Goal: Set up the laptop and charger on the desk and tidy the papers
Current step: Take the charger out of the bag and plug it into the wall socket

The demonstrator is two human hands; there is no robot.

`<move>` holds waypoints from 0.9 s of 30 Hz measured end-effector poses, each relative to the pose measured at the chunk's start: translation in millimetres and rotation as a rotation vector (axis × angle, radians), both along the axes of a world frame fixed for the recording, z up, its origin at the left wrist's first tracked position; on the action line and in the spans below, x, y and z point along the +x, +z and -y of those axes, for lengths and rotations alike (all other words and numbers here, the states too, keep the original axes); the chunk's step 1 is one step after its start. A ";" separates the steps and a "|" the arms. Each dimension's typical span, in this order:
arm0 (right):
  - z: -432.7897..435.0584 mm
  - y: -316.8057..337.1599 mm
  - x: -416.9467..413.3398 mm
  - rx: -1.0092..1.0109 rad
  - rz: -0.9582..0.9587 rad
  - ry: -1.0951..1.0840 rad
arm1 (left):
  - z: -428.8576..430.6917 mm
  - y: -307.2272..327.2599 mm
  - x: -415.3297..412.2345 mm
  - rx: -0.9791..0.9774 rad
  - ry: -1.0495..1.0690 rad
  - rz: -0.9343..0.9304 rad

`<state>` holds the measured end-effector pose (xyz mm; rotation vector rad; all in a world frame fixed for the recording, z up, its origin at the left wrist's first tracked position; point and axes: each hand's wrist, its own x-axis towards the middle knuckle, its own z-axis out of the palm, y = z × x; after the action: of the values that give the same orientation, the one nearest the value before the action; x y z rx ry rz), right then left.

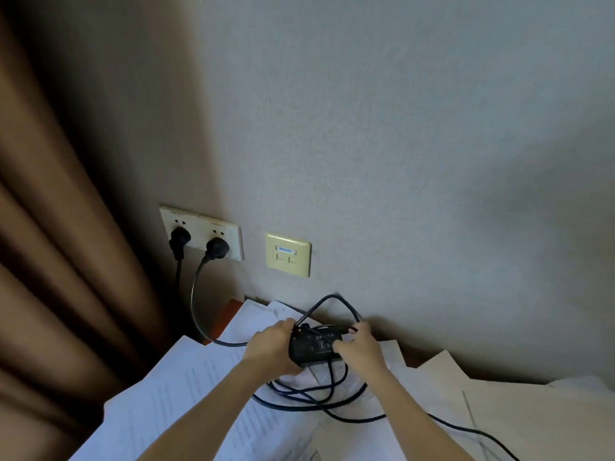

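both hands are on the charger (312, 347), a black brick held just above the papers (186, 387) close to the desk's back edge, towards its back left corner. the left hand (273, 347) has its fingers curled round the brick's left end. the right hand (361, 349) grips the right end, thumb on the near face and fingertips up where the cord leaves it. the cord (316, 399) loops above the brick against the wall and lies in a loose tangle on the sheets below, one strand running off towards the desk's near right.

the step looks to be freeing the brick from its own cord. it would go best with one hand firm on the brick while the other lifts the loops off one at a time. a tug would tighten the tangle and drag loose sheets along. the lead from the right plug (216, 248) seems to run to the brick, so slack there should be kept. the laptop is not in view.

the desk (226, 314) shows only a strip of reddish wood at its back left corner; overlapping, unsorted sheets cover the rest. on the grey wall (399, 128) behind are a double socket (203, 227) with two black plugs in it and a cream data plate (288, 254). a brown curtain (66, 261) hangs at the left.
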<state>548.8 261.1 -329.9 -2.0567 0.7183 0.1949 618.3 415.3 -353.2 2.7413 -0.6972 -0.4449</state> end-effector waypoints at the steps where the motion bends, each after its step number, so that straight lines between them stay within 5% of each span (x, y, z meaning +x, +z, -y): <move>1: -1.8 1.6 3.4 -0.023 0.020 0.031 | -3.5 3.6 5.2 -0.020 -0.003 -0.003; 9: -15.9 4.6 18.4 -0.204 0.277 0.288 | -59.0 32.5 54.8 -0.068 0.099 0.041; 13: -16.3 -5.5 10.7 -0.232 0.155 0.467 | -72.1 26.0 64.3 -0.112 0.174 0.050; 18: -20.6 -20.6 10.1 -0.506 -0.011 0.688 | -66.7 13.7 69.0 -0.094 0.181 -0.045; 27: -25.5 -23.6 13.6 -0.614 0.042 0.413 | -68.0 15.6 55.0 0.114 0.202 -0.049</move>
<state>562.4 286.6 -353.6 -2.7794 0.3348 0.1765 673.4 483.2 -337.6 2.8583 -0.3881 -0.5180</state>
